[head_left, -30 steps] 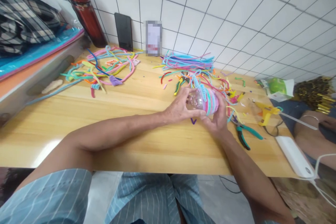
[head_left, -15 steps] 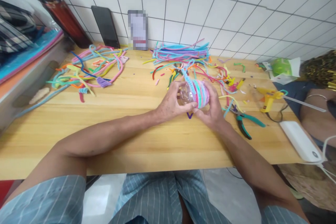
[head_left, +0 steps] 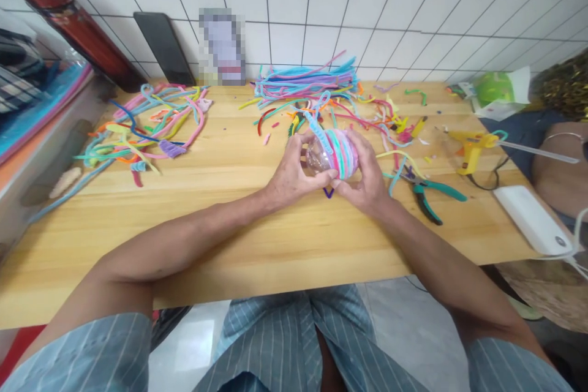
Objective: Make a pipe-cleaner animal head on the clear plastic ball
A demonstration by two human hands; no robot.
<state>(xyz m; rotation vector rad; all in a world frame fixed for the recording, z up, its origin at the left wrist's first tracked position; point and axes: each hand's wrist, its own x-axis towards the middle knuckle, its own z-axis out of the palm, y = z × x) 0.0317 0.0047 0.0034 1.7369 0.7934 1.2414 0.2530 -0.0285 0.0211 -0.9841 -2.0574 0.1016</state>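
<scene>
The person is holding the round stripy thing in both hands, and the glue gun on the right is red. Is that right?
Not quite: the glue gun on the right is yellow, not red, as the head view shows. The left hand and right hand do hold the round stripy thing.

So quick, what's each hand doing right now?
Left hand: curled around the clear end of the striped container, holding it.
Right hand: curled around its colourful striped end, holding it too.
</scene>
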